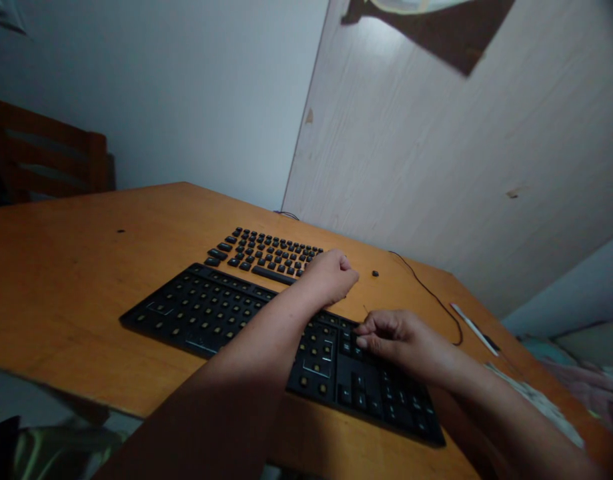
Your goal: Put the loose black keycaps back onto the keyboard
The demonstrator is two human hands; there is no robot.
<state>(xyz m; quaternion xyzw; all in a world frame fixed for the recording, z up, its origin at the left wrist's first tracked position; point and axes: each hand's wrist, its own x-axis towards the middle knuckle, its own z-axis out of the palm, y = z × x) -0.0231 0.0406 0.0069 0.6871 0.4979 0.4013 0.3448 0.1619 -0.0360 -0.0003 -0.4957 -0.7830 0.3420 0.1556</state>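
Observation:
A black keyboard (201,303) lies at a slant on the table. Its left and middle part has bare key posts, while keycaps sit on its right part. Beyond it, loose black keycaps (273,253) lie in rows laid out like a keyboard, with a long space bar (273,275) in front. My left hand (332,275) reaches across the keyboard to the right end of these rows, its fingers curled closed; whatever they hold is hidden. My right hand (399,337) pinches at the keyboard's top edge, by the keys right of the bare posts. A thin dark sliver shows above its fingers; I cannot make out what it is.
One loose keycap (375,273) lies right of my left hand. A dark cable (429,293) curves over the wooden table (86,267). A white stick-like item (473,330) lies at the right edge. A wooden chair (51,153) stands at the far left, walls behind.

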